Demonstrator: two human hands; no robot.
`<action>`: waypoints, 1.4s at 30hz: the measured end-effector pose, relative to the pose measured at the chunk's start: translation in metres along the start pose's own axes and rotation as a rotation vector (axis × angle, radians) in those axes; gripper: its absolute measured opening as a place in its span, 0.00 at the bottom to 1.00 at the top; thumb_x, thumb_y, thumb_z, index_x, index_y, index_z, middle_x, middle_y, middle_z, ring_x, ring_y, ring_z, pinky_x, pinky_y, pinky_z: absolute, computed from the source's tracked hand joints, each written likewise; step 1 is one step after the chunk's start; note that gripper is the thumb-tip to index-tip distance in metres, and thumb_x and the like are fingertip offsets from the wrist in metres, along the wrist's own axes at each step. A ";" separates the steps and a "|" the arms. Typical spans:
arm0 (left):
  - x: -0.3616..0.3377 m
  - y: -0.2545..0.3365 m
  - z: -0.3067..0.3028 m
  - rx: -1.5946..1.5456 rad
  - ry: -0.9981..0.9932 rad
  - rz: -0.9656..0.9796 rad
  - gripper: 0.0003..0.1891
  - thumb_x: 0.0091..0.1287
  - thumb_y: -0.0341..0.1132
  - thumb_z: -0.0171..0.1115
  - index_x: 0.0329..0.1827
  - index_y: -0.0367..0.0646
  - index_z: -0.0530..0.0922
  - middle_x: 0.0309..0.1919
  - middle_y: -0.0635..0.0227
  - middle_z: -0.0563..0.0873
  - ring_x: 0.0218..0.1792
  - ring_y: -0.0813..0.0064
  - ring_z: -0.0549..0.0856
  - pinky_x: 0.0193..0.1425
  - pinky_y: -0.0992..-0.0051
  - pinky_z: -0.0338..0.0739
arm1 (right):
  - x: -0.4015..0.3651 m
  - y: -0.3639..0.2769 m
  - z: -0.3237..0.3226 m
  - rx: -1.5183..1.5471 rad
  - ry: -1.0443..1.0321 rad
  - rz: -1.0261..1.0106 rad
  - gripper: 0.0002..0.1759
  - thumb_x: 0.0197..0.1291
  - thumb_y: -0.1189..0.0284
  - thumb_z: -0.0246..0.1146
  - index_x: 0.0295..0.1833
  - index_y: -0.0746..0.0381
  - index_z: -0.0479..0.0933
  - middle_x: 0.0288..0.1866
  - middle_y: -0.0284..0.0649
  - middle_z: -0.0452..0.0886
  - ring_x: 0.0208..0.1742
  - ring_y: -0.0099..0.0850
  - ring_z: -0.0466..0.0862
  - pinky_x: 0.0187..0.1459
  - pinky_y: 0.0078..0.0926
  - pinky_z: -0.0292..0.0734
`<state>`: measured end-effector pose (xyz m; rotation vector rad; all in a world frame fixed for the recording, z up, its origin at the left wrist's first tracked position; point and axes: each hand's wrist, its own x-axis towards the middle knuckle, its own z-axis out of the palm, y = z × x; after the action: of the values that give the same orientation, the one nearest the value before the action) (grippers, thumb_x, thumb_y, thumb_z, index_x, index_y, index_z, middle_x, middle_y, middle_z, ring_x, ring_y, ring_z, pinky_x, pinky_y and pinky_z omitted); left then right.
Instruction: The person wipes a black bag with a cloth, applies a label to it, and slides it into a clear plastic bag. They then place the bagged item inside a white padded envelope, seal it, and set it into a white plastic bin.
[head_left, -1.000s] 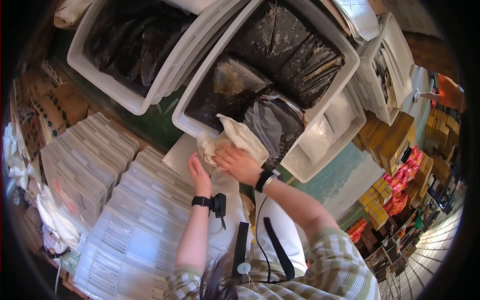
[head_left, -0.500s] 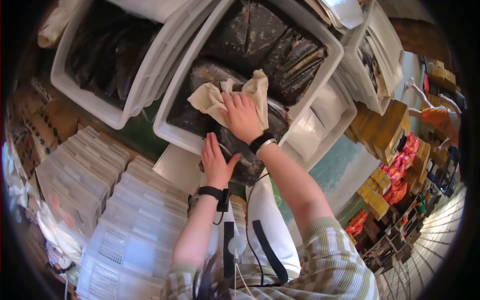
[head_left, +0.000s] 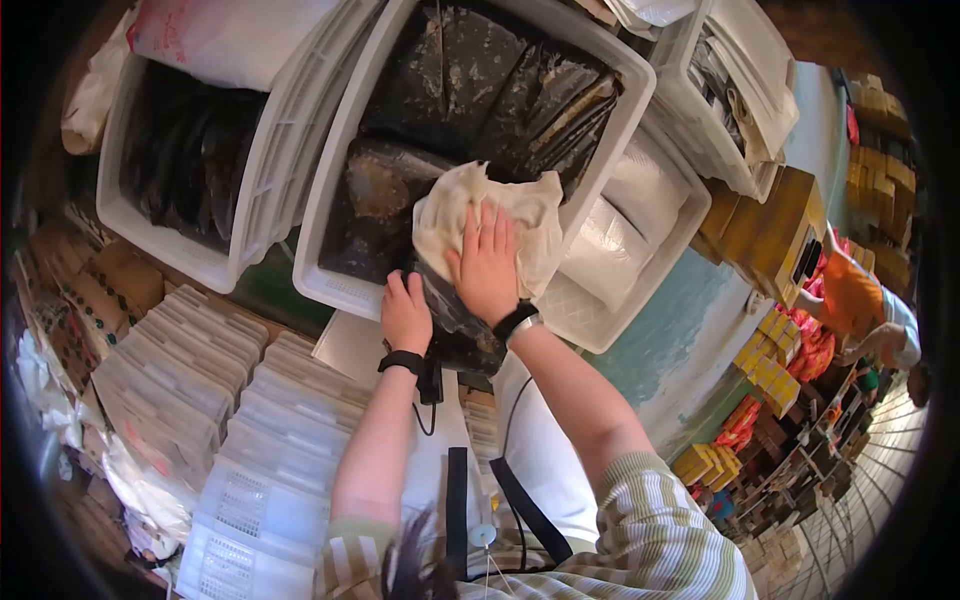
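Note:
My right hand [head_left: 487, 265] lies flat, fingers stretched, on a crumpled cream cloth [head_left: 540, 215]. Beneath the cloth is a dark, glossy plastic-wrapped package [head_left: 462, 325], which juts over the near rim of a white plastic tub [head_left: 345, 288]. My left hand [head_left: 407, 315] is closed at the left side of that package, with its fingertips on the plastic and the thumb partly hidden. More black plastic packages [head_left: 440, 75] with pale, dusty marks fill the tub behind the cloth.
To the left stands another white tub [head_left: 115, 215] holding black plastic. Stacked translucent crates [head_left: 240, 480] are at lower left. Right of my hands, a white tub [head_left: 680, 215] contains silvery-white packages. Yellow-brown boxes [head_left: 765, 225] and a person in orange [head_left: 850, 295] are farther right.
The cloth has moved right and spread flatter under my right hand, uncovering part of the package at left. My left hand has shifted slightly left, its fingers drawn in.

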<state>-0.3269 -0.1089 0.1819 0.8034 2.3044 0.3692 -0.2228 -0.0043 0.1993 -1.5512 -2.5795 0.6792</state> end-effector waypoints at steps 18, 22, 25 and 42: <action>0.011 0.004 -0.008 -0.099 -0.102 0.074 0.31 0.63 0.53 0.60 0.53 0.30 0.69 0.49 0.39 0.78 0.51 0.40 0.76 0.53 0.57 0.71 | 0.004 0.086 -0.013 0.225 -0.088 0.208 0.32 0.61 0.60 0.57 0.66 0.67 0.62 0.68 0.56 0.62 0.69 0.56 0.59 0.68 0.50 0.55; 0.018 0.001 -0.001 -0.077 -0.075 -0.042 0.29 0.68 0.56 0.52 0.47 0.30 0.74 0.47 0.39 0.79 0.49 0.41 0.77 0.52 0.57 0.71 | -0.064 0.046 -0.009 0.096 0.088 0.108 0.31 0.60 0.65 0.58 0.65 0.70 0.61 0.66 0.60 0.60 0.66 0.65 0.57 0.66 0.58 0.53; 0.021 -0.014 0.008 -0.010 0.012 0.084 0.26 0.69 0.53 0.51 0.46 0.31 0.74 0.42 0.42 0.81 0.45 0.41 0.78 0.50 0.56 0.71 | -0.130 0.014 0.014 0.175 -0.074 0.175 0.30 0.59 0.65 0.58 0.64 0.69 0.62 0.65 0.63 0.58 0.65 0.71 0.55 0.66 0.62 0.51; 0.053 -0.073 -0.001 -0.605 -0.635 -0.098 0.30 0.69 0.55 0.52 0.65 0.43 0.67 0.58 0.66 0.76 0.57 0.73 0.74 0.61 0.72 0.69 | -0.051 -0.013 -0.004 0.308 -0.183 -0.102 0.32 0.58 0.57 0.58 0.69 0.47 0.64 0.69 0.44 0.64 0.65 0.51 0.64 0.67 0.48 0.54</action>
<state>-0.3918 -0.1318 0.1233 0.4117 1.5093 0.6225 -0.2073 -0.0518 0.2167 -1.3087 -2.4995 1.1899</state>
